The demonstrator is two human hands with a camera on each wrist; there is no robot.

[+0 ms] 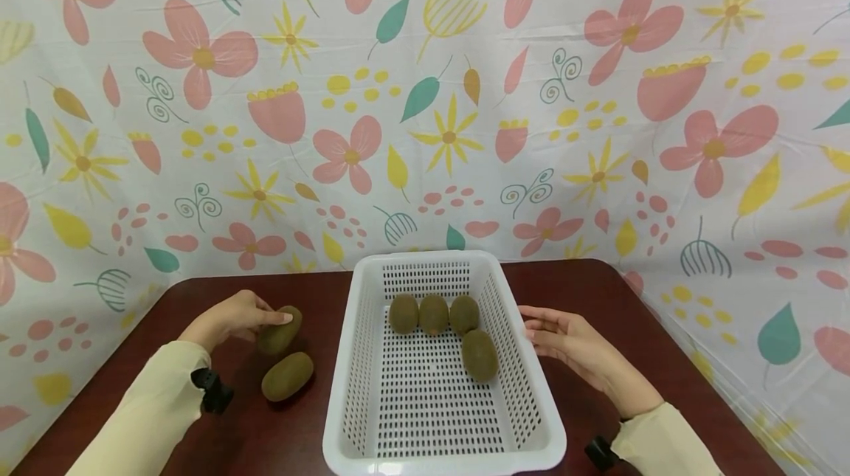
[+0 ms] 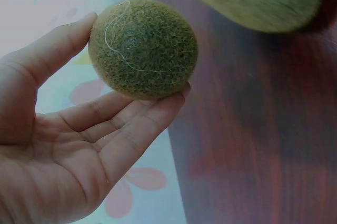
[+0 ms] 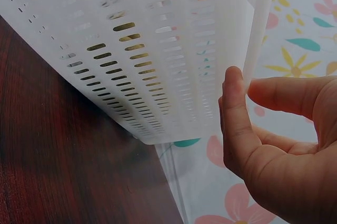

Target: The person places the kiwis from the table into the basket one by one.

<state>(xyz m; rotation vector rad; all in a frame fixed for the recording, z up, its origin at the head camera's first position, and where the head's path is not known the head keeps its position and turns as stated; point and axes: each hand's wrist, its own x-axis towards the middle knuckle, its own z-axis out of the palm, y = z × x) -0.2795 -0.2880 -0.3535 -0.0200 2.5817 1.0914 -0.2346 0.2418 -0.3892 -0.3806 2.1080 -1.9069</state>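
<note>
My left hand (image 1: 235, 317) pinches a brown fuzzy kiwi (image 1: 279, 330) between thumb and fingers, left of the basket. The left wrist view shows the same kiwi (image 2: 143, 48) end-on, a pale hair lying across it. A second kiwi (image 1: 288, 376) lies on the table just nearer than the held one. At the right side of the white plastic basket (image 1: 556, 428), my right hand (image 1: 578, 343) holds the rim with thumb and fingertips. Close up, the index finger (image 3: 237, 108) presses the basket's outer wall below the rim. Inside are several kiwis (image 1: 434, 314), grouped toward the far right.
The dark red-brown table (image 1: 232, 432) carries the basket near its middle. A flower-printed cloth (image 1: 425, 92) hangs behind the table and along both sides. Slots perforate the basket's floor and walls.
</note>
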